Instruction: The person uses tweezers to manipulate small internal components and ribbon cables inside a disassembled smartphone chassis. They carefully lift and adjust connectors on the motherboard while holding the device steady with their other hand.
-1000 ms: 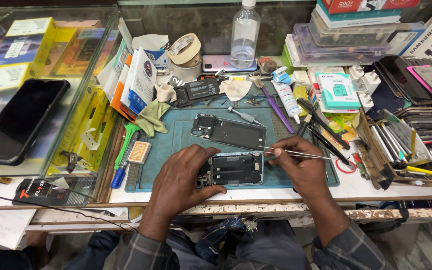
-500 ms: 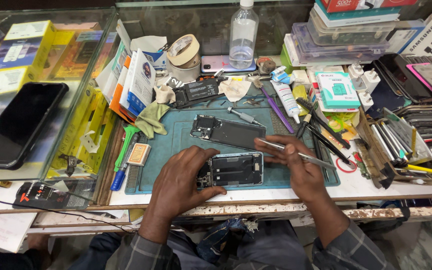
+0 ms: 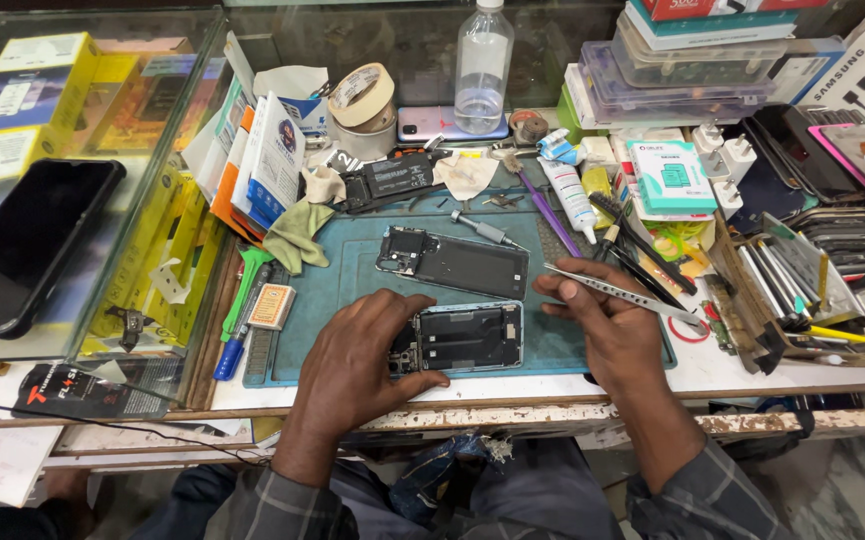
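Your left hand (image 3: 357,365) pressed flat on the opened phone (image 3: 464,338), near centre of the teal mat (image 3: 322,300), grip clamped round its left end w/ thumb under the near edge. Right hand (image 3: 607,335) pinched metal tweezers (image 3: 620,291), tips hanging just right of the phone, not touching. Back cover (image 3: 457,262) already off, lying just beyond. Internals exposed; I'd judge disassembly partway, board work & reassembly left.

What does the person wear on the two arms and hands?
Both hands, the left hand and the right hand, are bare: no gloves, and no rings or watch visible. The forearms are bare as well. Dark plaid sleeves in grey tones are pushed up near the elbows.
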